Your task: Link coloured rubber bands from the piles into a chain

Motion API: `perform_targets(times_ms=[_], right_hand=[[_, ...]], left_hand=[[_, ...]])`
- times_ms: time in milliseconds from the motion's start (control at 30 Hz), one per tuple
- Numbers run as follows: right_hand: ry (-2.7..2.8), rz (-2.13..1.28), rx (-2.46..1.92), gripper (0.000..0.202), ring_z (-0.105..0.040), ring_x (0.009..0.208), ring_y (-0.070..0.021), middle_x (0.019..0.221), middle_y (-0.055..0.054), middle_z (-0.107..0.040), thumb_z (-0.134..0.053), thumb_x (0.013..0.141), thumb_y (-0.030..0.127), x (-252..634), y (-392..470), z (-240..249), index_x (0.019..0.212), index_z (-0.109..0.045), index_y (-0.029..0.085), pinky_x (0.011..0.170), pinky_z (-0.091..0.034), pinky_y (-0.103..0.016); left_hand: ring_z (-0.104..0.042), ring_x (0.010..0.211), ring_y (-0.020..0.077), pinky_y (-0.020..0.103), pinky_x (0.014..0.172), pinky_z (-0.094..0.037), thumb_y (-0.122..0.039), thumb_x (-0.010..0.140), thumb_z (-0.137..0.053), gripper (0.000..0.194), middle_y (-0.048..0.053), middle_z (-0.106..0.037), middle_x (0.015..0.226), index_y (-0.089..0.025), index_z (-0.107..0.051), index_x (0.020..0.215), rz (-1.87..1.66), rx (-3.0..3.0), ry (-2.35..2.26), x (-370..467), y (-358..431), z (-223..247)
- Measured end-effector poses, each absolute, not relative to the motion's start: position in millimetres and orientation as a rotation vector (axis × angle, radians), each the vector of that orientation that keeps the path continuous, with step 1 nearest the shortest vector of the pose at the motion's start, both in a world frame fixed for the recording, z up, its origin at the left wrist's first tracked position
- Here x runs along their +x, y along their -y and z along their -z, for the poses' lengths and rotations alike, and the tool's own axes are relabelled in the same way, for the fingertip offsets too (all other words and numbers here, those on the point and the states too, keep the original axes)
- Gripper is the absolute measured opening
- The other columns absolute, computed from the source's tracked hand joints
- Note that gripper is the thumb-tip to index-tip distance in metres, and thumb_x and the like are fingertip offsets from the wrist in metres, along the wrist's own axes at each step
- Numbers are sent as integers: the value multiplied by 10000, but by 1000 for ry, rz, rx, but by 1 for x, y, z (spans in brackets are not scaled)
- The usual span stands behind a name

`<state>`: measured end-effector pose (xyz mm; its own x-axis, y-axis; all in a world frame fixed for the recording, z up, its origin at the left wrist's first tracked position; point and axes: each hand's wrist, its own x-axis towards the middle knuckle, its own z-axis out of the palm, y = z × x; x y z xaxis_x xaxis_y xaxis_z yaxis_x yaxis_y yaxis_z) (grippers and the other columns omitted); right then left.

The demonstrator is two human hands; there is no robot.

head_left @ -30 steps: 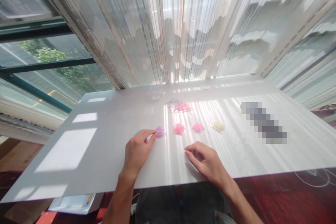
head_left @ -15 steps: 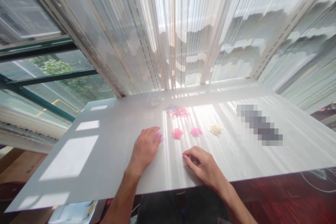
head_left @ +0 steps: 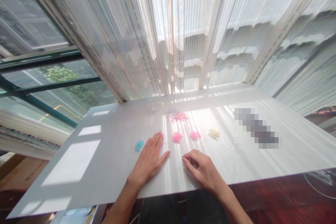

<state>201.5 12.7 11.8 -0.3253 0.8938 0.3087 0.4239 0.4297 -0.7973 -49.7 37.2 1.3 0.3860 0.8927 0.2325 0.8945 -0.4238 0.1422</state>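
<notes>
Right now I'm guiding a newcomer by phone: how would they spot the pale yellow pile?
On the white table, find the multicoloured pile. Nearer the camera, rightmost of the piles, lies the pale yellow pile. Its yellow sets it apart from the pink pile on its left.

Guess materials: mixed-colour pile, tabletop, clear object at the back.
Mixed-colour pile: possibly rubber or soft plastic; thin, bright, tangled strands, finish too small to judge.
Tabletop: perhaps laminate, smooth white, no visible grain.
Clear object: glossy plastic or glass, can't tell; see-through, faint highlights.
</notes>
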Motion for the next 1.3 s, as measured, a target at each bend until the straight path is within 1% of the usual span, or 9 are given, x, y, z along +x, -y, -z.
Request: perform_targets(times_ms=[300,500,667,833,967,1067,1167,1233,1300], right_hand=[[1908,-821,-1135,199,-614,706,-174,803,-28,-654,-536,1013,280,202,-14,-6,894,-679,208,705,-513,-302],[1825,-820,-1156,227,-607,694,-180,806,-37,-679,-535,1007,331,200,-15,-5,899,-694,210,674,-503,-303],[1681,-939,-1183,299,-596,627,-164,764,-28,-696,-560,976,430,206,-18,-8,848,-706,201,588,-476,-283],[1752,-881,-1189,366,-654,673,-170,702,-14,-696,-535,988,436,224,-42,-30,746,-672,199,655,-522,-283],[2068,-532,-1168,265,-708,755,-163,909,-44,-759,-486,1027,338,239,-99,-48,975,-705,199,653,-557,-264],[2184,-425,-1136,257,-710,943,-222,1049,-101,-744,-571,991,376,248,-154,-49,1103,-701,185,799,-581,-337],[2342,-347,-1079,470,-665,1113,-316,1173,-155,-712,-744,867,479,252,-201,-41,1226,-685,182,978,-533,-469],[2444,-310,-1058,687,-667,1103,-366,1206,-189,-700,-818,765,570,251,-223,-33,1301,-662,169,974,-529,-528],[2519,-269,-1036,797,-650,1149,-394,1276,-211,-678,-815,738,630,245,-236,-26,1356,-639,159,1003,-510,-550]], left_hand=[[-353,1527,311,524,1247,-314,-518,1063,-390,696,154,-369,1656,-199,-183,1646,456,-2611,1637,-55,-42,-2],[-467,1456,289,486,1208,-397,-493,1068,-374,575,136,-481,1585,-198,-378,1562,584,-2659,1672,-74,-73,-43],[-546,1377,291,468,1148,-463,-528,1032,-401,516,119,-597,1476,-214,-569,1406,424,-2801,1668,-77,-113,-73],[-565,1354,310,459,1127,-462,-587,1006,-411,596,133,-599,1473,-205,-513,1452,330,-2855,1636,-59,-156,-70],[-450,1448,390,512,1184,-365,-686,903,-534,818,208,-490,1563,-145,-438,1509,270,-2881,1618,-47,-184,-49],[-367,1501,398,524,1223,-296,-721,883,-531,907,217,-413,1615,-137,-366,1556,249,-2889,1630,-42,-197,-38],[-339,1519,387,508,1241,-276,-729,881,-525,934,204,-379,1639,-141,-331,1581,241,-2898,1629,-39,-204,-32],[-332,1525,379,492,1246,-279,-728,873,-541,946,193,-372,1645,-147,-325,1589,245,-2900,1624,-36,-207,-30],[-335,1524,379,486,1248,-282,-724,873,-549,952,199,-370,1645,-134,-328,1587,259,-2894,1625,-32,-210,-27]])
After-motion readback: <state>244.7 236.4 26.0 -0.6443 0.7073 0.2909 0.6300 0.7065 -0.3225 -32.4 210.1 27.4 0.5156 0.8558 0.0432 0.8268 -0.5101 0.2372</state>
